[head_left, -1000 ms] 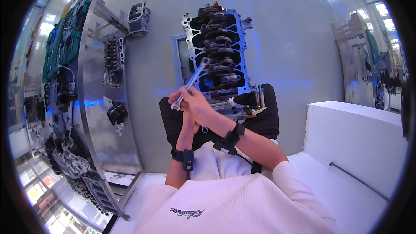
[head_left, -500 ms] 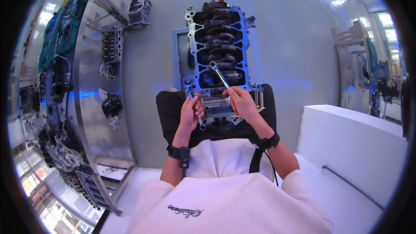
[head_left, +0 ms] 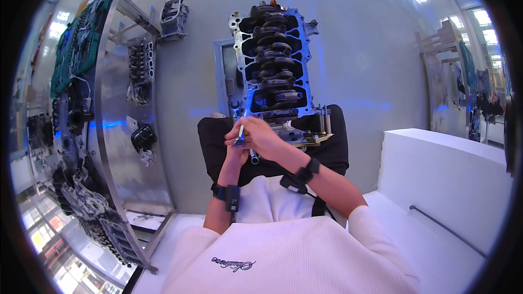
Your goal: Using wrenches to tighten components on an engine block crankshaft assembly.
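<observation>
My right hand has closed on a shiny wrench, whose upper part is blurred over the near left edge of the engine block. My left hand is just beneath it, fingers closed round another wrench. The ring end of that second wrench sticks out below the hands; its open end shows above them. My hands overlap, so part of the left fingers is hidden. Ahead of both stands the engine block, its dark crankshaft exposed along the middle.
A metal stand carries the block's near end, close to my knees. At left, a steel bench holds several engine parts, among them a cylinder head. Another casting lies on the floor. A white box-like block stands at right.
My right hand has moved left with its wrench, from over the block's near end to my left hand. The left hand has hardly moved, still gripping its wrench.
</observation>
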A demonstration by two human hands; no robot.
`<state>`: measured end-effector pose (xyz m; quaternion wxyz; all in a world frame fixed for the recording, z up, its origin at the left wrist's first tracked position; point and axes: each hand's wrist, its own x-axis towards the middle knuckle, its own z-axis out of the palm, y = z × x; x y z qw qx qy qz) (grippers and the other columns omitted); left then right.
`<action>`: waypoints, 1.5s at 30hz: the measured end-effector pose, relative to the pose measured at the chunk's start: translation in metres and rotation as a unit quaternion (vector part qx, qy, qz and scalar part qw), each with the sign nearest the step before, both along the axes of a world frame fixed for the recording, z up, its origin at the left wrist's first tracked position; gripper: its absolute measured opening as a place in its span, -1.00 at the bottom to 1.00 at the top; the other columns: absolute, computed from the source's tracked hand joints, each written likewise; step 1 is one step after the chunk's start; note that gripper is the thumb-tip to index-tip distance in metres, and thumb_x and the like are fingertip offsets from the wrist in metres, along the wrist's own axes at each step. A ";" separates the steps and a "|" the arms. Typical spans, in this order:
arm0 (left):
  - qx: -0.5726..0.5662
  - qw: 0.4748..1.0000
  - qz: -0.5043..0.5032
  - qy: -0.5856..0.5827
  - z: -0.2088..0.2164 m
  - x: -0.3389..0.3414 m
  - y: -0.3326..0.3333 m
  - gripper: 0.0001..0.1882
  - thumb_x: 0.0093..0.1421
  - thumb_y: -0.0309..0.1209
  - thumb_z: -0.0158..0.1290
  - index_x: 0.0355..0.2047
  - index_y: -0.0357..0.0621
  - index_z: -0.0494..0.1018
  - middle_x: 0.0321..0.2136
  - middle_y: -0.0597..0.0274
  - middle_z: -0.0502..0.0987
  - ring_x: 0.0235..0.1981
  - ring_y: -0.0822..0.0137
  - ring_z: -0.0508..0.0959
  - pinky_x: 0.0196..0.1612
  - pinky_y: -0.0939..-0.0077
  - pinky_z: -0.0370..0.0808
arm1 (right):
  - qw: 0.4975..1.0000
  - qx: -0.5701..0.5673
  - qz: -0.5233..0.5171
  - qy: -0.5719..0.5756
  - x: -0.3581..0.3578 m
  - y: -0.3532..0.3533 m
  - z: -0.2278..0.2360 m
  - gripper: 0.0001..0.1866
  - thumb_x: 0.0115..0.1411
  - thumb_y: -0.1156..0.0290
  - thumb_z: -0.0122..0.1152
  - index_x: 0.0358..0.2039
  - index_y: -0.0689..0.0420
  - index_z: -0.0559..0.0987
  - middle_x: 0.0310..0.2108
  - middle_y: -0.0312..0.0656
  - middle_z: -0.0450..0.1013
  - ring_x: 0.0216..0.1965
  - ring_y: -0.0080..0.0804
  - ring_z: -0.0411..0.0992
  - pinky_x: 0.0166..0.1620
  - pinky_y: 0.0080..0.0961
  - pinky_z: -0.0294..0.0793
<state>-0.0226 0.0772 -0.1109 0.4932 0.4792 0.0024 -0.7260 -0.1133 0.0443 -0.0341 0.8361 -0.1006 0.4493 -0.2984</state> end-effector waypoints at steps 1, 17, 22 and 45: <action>-0.022 0.999 0.000 0.030 -0.006 0.002 0.004 -0.81 0.25 -0.36 -0.21 -0.17 -0.10 0.30 -0.60 0.39 0.30 -0.67 0.53 0.31 -0.65 0.67 0.27 | 1.000 -0.003 -0.004 -0.003 0.015 -0.001 -0.001 -0.78 0.29 0.27 -0.25 -0.31 0.14 0.31 -0.53 -0.10 0.45 -0.54 -0.29 0.49 -0.41 -0.40 0.53; -0.052 0.995 -0.048 0.075 0.012 0.001 -0.004 -0.88 0.24 -0.37 -0.20 -0.27 -0.09 0.29 -0.71 0.44 0.13 -0.77 0.60 0.14 -0.72 0.70 0.14 | 0.902 -0.251 0.048 0.348 -0.081 0.001 0.016 -0.75 0.28 0.34 -0.19 -0.30 0.23 0.42 -0.79 -0.43 0.17 -0.84 -0.71 0.10 -0.75 -0.72 0.11; -0.052 0.994 -0.043 0.082 0.010 0.002 -0.003 -0.89 0.24 -0.39 -0.20 -0.28 -0.09 0.30 -0.71 0.43 0.15 -0.78 0.59 0.15 -0.72 0.67 0.14 | 0.910 -0.211 0.090 0.346 -0.096 -0.003 0.016 -0.74 0.27 0.33 -0.18 -0.30 0.24 0.44 -0.84 -0.43 0.13 -0.88 -0.69 0.07 -0.77 -0.72 0.08; -0.038 0.999 -0.016 -0.007 -0.001 -0.006 0.003 -0.67 0.30 -0.22 -0.30 0.02 0.01 0.18 -0.13 0.36 0.33 -0.12 0.46 0.39 -0.23 0.60 0.39 | 0.983 0.017 -0.115 -0.140 0.018 -0.022 -0.007 -0.79 0.30 0.29 -0.22 -0.30 0.14 0.34 -0.26 -0.12 0.43 -0.26 -0.29 0.47 -0.18 -0.32 0.51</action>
